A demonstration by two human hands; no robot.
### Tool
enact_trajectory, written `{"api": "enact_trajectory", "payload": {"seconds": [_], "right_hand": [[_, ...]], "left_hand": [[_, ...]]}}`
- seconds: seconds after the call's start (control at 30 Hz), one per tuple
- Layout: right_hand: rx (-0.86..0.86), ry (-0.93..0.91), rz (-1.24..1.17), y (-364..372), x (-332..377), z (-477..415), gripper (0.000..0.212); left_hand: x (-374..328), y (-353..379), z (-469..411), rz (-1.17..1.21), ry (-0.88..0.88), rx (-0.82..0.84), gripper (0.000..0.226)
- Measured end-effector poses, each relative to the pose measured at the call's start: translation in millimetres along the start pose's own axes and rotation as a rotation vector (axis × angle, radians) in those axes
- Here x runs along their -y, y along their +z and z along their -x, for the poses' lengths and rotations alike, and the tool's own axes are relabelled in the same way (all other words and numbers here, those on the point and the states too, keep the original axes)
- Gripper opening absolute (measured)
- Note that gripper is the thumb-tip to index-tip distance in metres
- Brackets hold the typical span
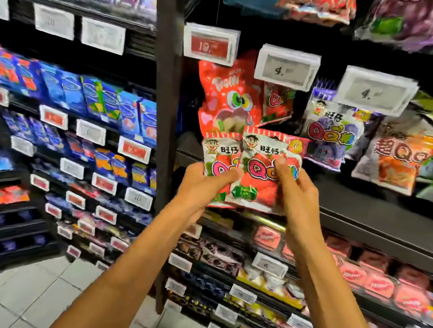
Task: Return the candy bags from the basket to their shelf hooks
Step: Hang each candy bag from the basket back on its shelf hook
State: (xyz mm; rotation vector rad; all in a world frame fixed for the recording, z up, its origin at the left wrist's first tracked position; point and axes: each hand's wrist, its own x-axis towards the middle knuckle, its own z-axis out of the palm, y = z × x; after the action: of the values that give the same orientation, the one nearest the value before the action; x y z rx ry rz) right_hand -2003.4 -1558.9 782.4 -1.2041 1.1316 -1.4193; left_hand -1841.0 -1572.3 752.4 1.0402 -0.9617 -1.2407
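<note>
The person is standing in a shop aisle, facing black shelving whose upright post (165, 87) is running down from twelve o'clock. Pale grey floor tiles (24, 298) are showing at seven o'clock. At nine o'clock, flat glossy blue packets (86, 92) are sitting in rows above white price tags (90, 132).

Two bare forearms (140, 264) are extending up from six o'clock. The left hand (207, 182) is gripping a strawberry candy bag (218, 155), thumb curled across its front. The right hand (295, 191) is pinching a second strawberry candy bag (261, 170) just beside it, thumb pressing on the printed face, and this bag is overlapping the first one's right edge. Both are small, crinkly, shiny plastic pouches, roughly rectangular, red and white.

At twelve o'clock from them a matching bag (278, 103) is hanging under a grey price tag (286, 68). A larger red Trolli bag (227, 101) is hanging at eleven o'clock and a purple grape bag (328, 129) at one o'clock.
</note>
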Motion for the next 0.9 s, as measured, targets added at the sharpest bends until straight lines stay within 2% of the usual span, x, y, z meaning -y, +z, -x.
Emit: {"api": "enact_trajectory", "payload": {"seconds": [0.1, 0.23, 0.4, 0.63, 0.8, 0.9], "right_hand": [[-0.023, 0.021, -0.108, 14.1, 5.6, -14.3, 0.039], [-0.124, 0.016, -0.221, 25.5, 14.9, -33.7, 0.014], [-0.168, 0.028, -0.320, 37.1, 28.3, -55.2, 0.004], [-0.190, -0.058, -0.357, 42.3, 56.0, -84.7, 0.011], [-0.271, 0.008, -0.303, 45.6, 67.6, -99.3, 0.011], [-0.258, 0.061, -0.309, 42.6, 70.5, -104.8, 0.016]], "left_hand": [[-6.0, -10.9, -24.7, -0.038, 0.013, 0.064, 0.012], [-7.9, -13.4, -45.5, -0.005, 0.019, 0.124, 0.012], [-9.6, -11.0, -60.4, 0.062, 0.095, 0.048, 0.023], [-7.0, -9.4, -63.0, 0.200, 0.046, 0.062, 0.035], [-11.9, 5.1, -66.1, 0.228, 0.003, 0.014, 0.033], [-12.6, 10.8, -67.2, 0.237, -0.009, 0.045, 0.032]]}}
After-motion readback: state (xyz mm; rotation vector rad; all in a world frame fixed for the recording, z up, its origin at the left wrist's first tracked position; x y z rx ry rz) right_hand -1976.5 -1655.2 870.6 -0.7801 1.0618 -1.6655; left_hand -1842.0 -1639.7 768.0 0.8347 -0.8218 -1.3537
